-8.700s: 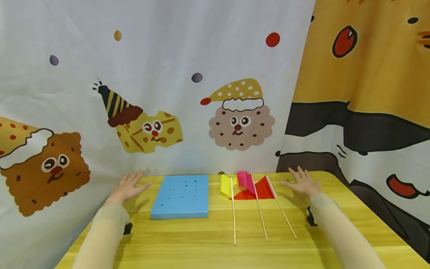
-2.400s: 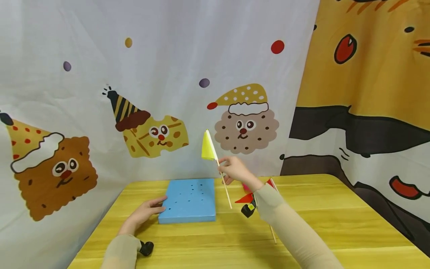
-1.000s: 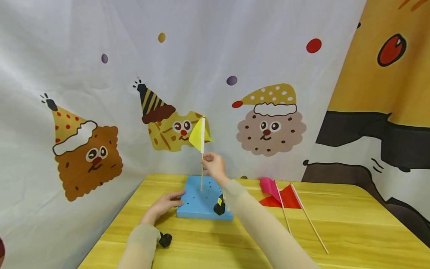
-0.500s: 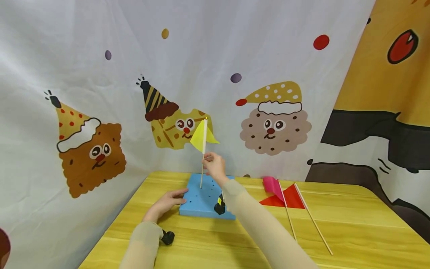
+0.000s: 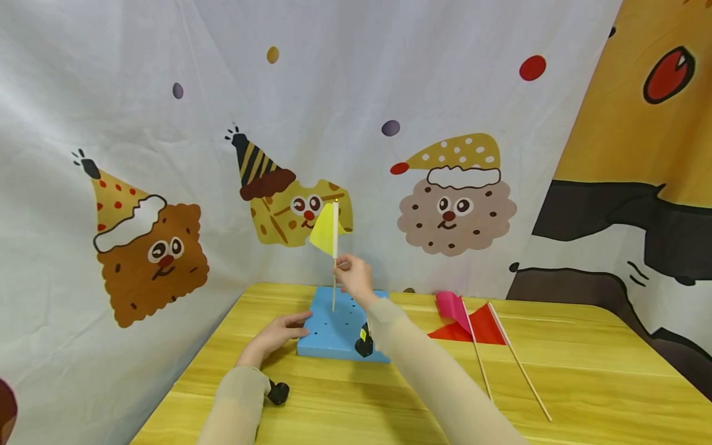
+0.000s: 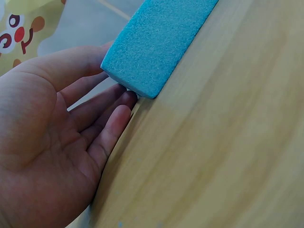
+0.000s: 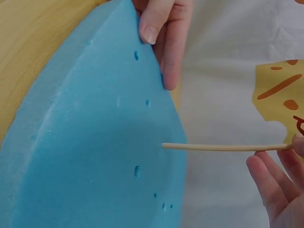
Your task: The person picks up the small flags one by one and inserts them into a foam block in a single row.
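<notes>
My right hand (image 5: 356, 276) pinches the thin wooden stick of a yellow flag (image 5: 324, 230) between thumb and fingers. The flag stands nearly upright over a blue foam block (image 5: 342, 351), which has several small holes in its top. In the right wrist view the stick's lower end (image 7: 166, 146) is right at the block's surface. My left hand (image 5: 276, 337) rests at the block's left edge. Its thumb lies on the top edge and its extended fingers (image 6: 114, 123) lie along the side, as both wrist views show.
To the right on the wooden table (image 5: 584, 364) lie a pink flag (image 5: 452, 309) and a red flag (image 5: 489, 324), overlapping, sticks toward me. A printed curtain (image 5: 345, 80) hangs behind the table. Each wrist carries a small black camera (image 5: 278, 392).
Both hands lay flat on the table at first. The right has lifted the yellow flag and brought it left over the block; the left has moved to the block's edge. Lately the flag has straightened slightly.
</notes>
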The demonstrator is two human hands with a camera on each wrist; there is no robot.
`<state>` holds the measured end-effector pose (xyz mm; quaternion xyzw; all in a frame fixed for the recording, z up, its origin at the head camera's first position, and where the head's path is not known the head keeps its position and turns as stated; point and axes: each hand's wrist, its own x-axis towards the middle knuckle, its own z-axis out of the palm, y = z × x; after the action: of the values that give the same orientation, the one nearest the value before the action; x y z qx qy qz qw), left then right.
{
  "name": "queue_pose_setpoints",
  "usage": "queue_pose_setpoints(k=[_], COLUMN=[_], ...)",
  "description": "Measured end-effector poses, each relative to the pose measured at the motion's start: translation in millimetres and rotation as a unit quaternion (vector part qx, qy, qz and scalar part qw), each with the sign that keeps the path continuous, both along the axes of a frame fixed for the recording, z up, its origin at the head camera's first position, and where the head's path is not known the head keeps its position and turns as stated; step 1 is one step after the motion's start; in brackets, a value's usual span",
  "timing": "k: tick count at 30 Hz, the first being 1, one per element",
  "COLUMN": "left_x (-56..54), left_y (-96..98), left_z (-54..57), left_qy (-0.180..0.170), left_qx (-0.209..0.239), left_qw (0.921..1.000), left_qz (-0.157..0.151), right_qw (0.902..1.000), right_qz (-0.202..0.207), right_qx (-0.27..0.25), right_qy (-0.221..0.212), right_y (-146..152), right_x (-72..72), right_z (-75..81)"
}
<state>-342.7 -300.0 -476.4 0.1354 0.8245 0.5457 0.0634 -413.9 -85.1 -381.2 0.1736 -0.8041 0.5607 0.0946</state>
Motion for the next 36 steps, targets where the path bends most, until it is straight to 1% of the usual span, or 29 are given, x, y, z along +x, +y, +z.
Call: queue_pose_setpoints(k=[7, 13, 18, 21, 27, 30, 33, 36], left_x=[-4.6, -6.9, -7.5, -7.2, -4.6, -3.7, -2.0, -0.2], left_y=[4.7, 7.7, 12.3, 14.6, 12.7, 9.1, 4.2, -0.3], left_z=[-1.8, -1.8, -1.0, -1.0, -1.1, -1.9, -2.5, -2.1], left_qy=[-0.001, 0.005, -0.003, -0.005, 0.006, 0.012, 0.014, 0.016], left_qx=[0.0, 0.001, 0.006, 0.009, 0.006, 0.002, -0.003, -0.006], left_qw=[1.0, 0.9999, 1.0, 0.9999, 0.9999, 0.9998, 0.9998, 0.9998], left_qz=[-0.003, -0.01, -0.003, -0.004, -0.012, -0.014, -0.013, -0.011], right_qw=[0.9999, 0.9998, 0.9996, 0.9995, 0.9989, 0.998, 0.9965, 0.9955], right_qz=[0.002, -0.001, 0.0, 0.004, 0.019, 0.025, 0.021, 0.016], right_qx=[0.006, 0.012, 0.025, 0.028, 0.014, 0.004, -0.008, -0.008], right_qy=[-0.016, -0.013, -0.008, -0.015, -0.04, -0.057, -0.081, -0.093], right_y=[7.7, 13.2, 20.4, 30.5, 68.7, 95.5, 124.0, 154.6], right_x=[1.2, 0.5, -1.3, -0.2, 7.0, 12.7, 21.3, 30.1], right_z=[-6.0, -8.1, -12.8, -16.5, -22.0, -25.7, -28.5, -31.9])
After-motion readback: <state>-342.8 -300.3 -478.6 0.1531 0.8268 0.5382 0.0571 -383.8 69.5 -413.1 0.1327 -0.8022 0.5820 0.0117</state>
